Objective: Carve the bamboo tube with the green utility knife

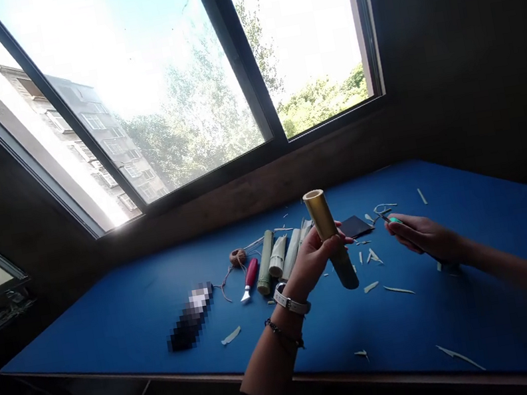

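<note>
Far left on the blue table, a dark item, pixelated, can't tell what. Next along, a ball of twine with loose ends, then a red-handled knife, blade toward the person. Just right of it, a green bamboo piece and a few paler ones lie side by side, partly hidden behind the left arm. Then the left hand, watch on the wrist: fingers wrapped round the middle of a bamboo tube, open end up, leaning a bit to the left. The tube looks held up off the table, though from here I can't swear the bottom end is free. Behind it, a dark sheet; around it, pale shavings. Right side: the right hand, fingers closed round a slim tool with a green patch, tip pointing toward the tube but well apart from it. A thin curl shows by the tip; touching or not, can't tell. My read: trimming or scraping the tube, caught between strokes. The next stroke would call for bringing the tool across, tube kept steady, left fingers clear of the edge.
</note>
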The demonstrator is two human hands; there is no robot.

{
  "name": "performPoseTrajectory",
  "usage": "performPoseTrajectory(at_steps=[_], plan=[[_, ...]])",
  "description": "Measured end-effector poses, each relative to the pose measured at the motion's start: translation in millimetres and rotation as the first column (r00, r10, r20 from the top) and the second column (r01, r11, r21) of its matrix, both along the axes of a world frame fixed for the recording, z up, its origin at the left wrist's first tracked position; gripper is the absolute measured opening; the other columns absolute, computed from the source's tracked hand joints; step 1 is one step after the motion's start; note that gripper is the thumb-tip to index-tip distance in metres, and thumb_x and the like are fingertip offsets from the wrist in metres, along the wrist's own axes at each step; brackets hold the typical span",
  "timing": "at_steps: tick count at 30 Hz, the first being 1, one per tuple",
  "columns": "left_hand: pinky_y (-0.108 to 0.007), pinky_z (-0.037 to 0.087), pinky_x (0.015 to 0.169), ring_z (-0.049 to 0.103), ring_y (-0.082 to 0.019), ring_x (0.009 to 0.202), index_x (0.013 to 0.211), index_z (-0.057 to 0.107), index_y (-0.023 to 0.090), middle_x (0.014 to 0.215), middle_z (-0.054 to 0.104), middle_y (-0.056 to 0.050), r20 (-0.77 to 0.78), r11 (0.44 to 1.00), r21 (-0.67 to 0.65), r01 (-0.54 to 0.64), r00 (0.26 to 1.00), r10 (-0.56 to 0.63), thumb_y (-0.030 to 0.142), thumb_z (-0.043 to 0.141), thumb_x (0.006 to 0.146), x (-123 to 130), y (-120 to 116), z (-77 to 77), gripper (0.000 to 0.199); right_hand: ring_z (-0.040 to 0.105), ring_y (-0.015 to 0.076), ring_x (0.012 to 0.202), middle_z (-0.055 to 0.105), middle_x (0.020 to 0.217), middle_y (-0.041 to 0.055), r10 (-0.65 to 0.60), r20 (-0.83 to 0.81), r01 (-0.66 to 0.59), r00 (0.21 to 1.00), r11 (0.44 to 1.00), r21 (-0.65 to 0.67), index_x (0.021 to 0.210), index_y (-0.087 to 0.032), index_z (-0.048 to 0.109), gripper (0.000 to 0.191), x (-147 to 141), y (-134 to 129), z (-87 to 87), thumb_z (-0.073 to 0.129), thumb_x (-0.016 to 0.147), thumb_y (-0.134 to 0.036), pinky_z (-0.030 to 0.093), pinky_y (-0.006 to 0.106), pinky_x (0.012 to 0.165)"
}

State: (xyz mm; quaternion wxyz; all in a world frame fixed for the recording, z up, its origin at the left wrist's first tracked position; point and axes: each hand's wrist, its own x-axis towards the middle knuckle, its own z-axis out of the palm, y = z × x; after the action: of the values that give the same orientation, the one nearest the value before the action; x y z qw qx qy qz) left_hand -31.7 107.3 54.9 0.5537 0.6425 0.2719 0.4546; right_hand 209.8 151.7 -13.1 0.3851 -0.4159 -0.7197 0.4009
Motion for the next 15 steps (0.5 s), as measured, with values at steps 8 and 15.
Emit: performPoseTrajectory(at_steps=[8,15], plan=[[-0.034,0.046,0.087,0.061,-0.018,0.091,0.106,0.056,0.014,0.095,0.059,-0.007,-0.038,0.994,0.095,0.045,0.998,-0.041,0.039,0.057,0.079,6,11,6.8,0.037,0.035,0.0096,0.045,0.040,0.054,-0.0031,0.004,0.040,-0.007,0.999,0.998,0.060,0.073,-0.021,0.041,0.040,-2,-3,0.8,0.036,0.083,-0.060,0.033,0.024,0.042],[-0.032,0.046,0.086,0.061,-0.018,0.094,0.116,0.049,0.019,0.092,0.062,-0.005,-0.130,0.975,0.222,-0.027,0.990,0.057,0.033,0.060,0.078,1,3,17.8,0.042,0.034,0.0086,0.042,0.039,0.049,-0.0041,-0.012,0.096,0.000,0.995,0.992,0.130,0.067,-0.021,0.039,0.044,-4,-4,0.5,0.036,0.081,-0.062,0.032,0.023,0.040]])
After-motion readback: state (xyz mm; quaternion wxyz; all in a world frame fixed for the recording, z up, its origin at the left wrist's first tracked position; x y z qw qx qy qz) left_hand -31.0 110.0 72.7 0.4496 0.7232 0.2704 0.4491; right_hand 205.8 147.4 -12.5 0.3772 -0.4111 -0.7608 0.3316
